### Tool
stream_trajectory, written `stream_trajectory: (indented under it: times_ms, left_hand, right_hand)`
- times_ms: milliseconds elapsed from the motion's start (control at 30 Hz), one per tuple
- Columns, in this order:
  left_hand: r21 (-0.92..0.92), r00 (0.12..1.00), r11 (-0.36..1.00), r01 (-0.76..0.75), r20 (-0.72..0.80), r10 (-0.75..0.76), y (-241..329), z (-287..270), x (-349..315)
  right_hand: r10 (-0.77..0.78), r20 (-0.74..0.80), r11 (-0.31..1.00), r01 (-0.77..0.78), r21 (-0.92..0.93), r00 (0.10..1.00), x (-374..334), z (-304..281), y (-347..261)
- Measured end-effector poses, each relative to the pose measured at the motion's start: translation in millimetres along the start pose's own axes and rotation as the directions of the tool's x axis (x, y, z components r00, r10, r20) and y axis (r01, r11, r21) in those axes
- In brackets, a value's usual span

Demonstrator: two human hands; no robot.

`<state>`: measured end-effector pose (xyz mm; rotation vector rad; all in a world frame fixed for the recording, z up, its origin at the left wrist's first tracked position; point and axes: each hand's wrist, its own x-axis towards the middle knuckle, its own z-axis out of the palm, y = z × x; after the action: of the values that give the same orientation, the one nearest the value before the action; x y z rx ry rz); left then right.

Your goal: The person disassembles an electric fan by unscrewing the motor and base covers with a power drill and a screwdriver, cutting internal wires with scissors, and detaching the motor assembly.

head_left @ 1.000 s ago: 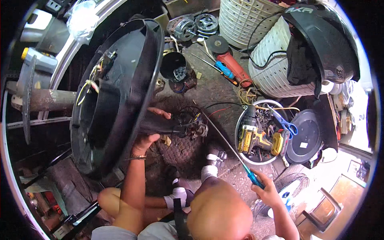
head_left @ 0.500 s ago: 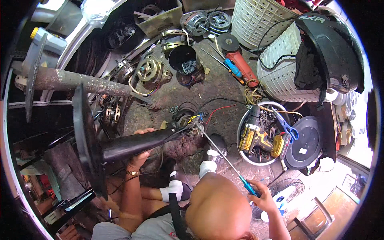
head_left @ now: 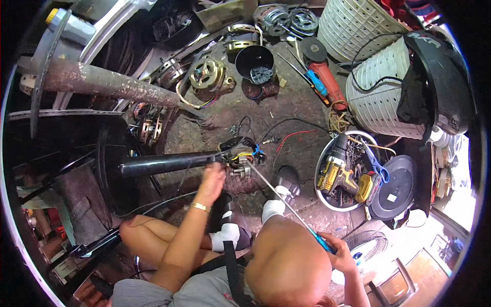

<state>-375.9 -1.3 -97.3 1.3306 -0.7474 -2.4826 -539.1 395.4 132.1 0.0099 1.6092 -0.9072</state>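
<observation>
A long screwdriver (head_left: 286, 199) with a blue handle is gripped in my right hand (head_left: 341, 253). Its tip reaches a metal part (head_left: 242, 170) with yellow and blue wires, at the end of a black tube (head_left: 171, 162). The tube lies roughly level on the floor, running left to a round black base (head_left: 111, 176), as on a fan stand. My left hand (head_left: 210, 184) is by the tube's right end, just below the wired part. Its fingers are smeared by motion, and whether they touch the tube cannot be made out.
At right, a white basin (head_left: 319, 197) holds a yellow drill (head_left: 337, 176), blue scissors (head_left: 376, 169) and small metal parts. Beyond are a red angle grinder (head_left: 327, 84), a black cup (head_left: 245, 61), motors (head_left: 207, 77), white baskets (head_left: 378, 102) and a black helmet (head_left: 440, 77). A rusty pole (head_left: 112, 82) stands at left.
My left hand has left the tube's underside and moved right, toward its wired end. The tube's base end has dropped and lies farther back. The screwdriver stays at the metal part.
</observation>
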Motion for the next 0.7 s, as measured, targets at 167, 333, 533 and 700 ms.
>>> stream_trajectory:
  times_ms: [167,333,533,700]
  left_hand:
    - [0.470,0.953,0.860,-0.198,-0.112,0.280,-24.6,52.5,-3.7]
    - [0.826,0.621,-0.120,-0.550,0.501,0.602,-7.1,117.6,-52.7]
    - [0.536,0.744,-0.805,-0.254,0.640,0.191,17.0,163.3,29.4]
    - [0.846,0.866,-0.358,-0.395,0.473,0.161,46.7,173.0,33.4]
  right_hand:
    - [-0.009,-0.127,0.995,0.022,0.097,0.992,-9.1,9.0,0.3]
    - [0.007,-0.178,1.000,-0.008,-0.008,0.984,-5.2,13.5,-6.1]
    - [-0.004,-0.177,0.996,0.021,0.092,0.984,3.9,20.1,-1.6]
    - [-0.065,-0.286,0.998,0.056,-0.041,0.956,2.2,21.7,-3.1]
